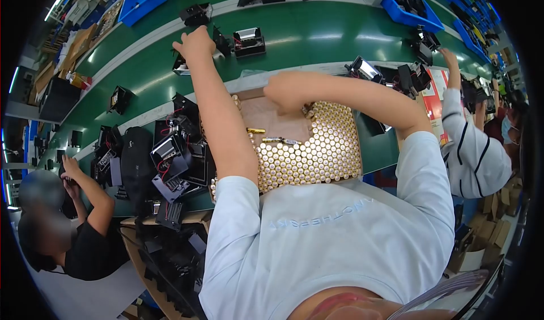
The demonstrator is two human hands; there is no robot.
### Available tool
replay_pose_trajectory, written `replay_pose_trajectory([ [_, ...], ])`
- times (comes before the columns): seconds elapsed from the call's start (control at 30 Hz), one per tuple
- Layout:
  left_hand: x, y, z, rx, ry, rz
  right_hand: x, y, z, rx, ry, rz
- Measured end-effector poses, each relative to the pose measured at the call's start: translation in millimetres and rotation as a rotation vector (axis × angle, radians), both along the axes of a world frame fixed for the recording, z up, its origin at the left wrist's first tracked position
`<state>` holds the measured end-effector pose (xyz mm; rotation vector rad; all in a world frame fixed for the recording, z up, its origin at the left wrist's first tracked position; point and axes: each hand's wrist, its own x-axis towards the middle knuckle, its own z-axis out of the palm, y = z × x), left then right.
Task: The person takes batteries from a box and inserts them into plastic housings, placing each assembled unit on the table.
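My left hand [195,43] is stretched out over the green work surface, its fingers bent round the edge of a black device [180,66] that the hand partly covers. Curled fingers of my right hand [287,93] point down at the upper part of an open cardboard box, near the standing batteries [331,144]; what they grip is hidden. Many batteries stand upright, packed close together. A few loose ones [281,141] lie on their sides by the brown paper [266,113] inside the box.
Black devices with red wires [171,150] are heaped left of the box. Another device [249,42] stands beyond it, and more [411,76] are at the right. Blue bins [412,8] line the back. A person in black [93,246] sits left, another in grey [479,150] right.
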<state>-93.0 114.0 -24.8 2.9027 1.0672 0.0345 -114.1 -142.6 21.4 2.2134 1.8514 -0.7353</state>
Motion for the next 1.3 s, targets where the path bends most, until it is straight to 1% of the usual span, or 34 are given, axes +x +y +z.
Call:
replay_pose_trajectory([
  [0.03,3,1,-1,-0.091,-0.010,-0.008,-9,-1,-9,0.018,0.018,0.024],
  [0.13,10,-4,-9,-0.137,0.000,-0.021,-22,2,-33,0.025,0.074,0.115],
  [0.17,10,-5,-12,-0.242,-0.033,-0.041,-26,2,-37,0.021,0.089,0.132],
  [0.27,25,17,-55,-0.538,-0.276,-0.177,-29,0,-51,0.034,0.163,0.217],
  [0.3,25,14,-59,-0.434,-0.279,-0.222,-29,-1,-55,0.043,0.189,0.250],
  [0.4,29,13,-61,-0.446,-0.355,-0.074,-31,-2,-62,0.011,0.208,0.196],
  [0.5,28,22,-53,-0.585,-0.518,0.008,-23,0,-61,0.042,0.207,0.226],
  [0.6,37,35,-59,-0.687,-0.515,0.212,-13,1,-45,0.032,0.246,0.053],
  [0.7,31,39,-62,-0.829,-0.504,0.056,-3,-3,-42,-0.048,0.261,0.079],
  [0.8,27,31,-58,-0.668,-0.474,0.044,-10,-7,-60,-0.199,0.261,0.217],
  [0.9,22,21,-46,-0.259,-0.270,0.110,-17,-10,-71,-0.231,0.264,0.190],
  [1.0,6,-7,-11,-0.234,-0.208,0.146,-18,-9,-79,-0.234,0.262,0.173],
  [1.1,18,15,-31,-0.444,-0.414,0.040,-19,-11,-78,-0.131,0.233,0.238],
  [1.17,27,19,-43,-0.503,-0.516,0.045,-16,-9,-77,-0.076,0.198,0.240],
  [1.2,29,21,-49,-0.532,-0.569,0.048,-14,-7,-74,-0.048,0.179,0.242],
  [1.3,35,22,-64,-0.492,-0.644,0.045,-1,-1,-38,0.027,0.293,0.157],
])
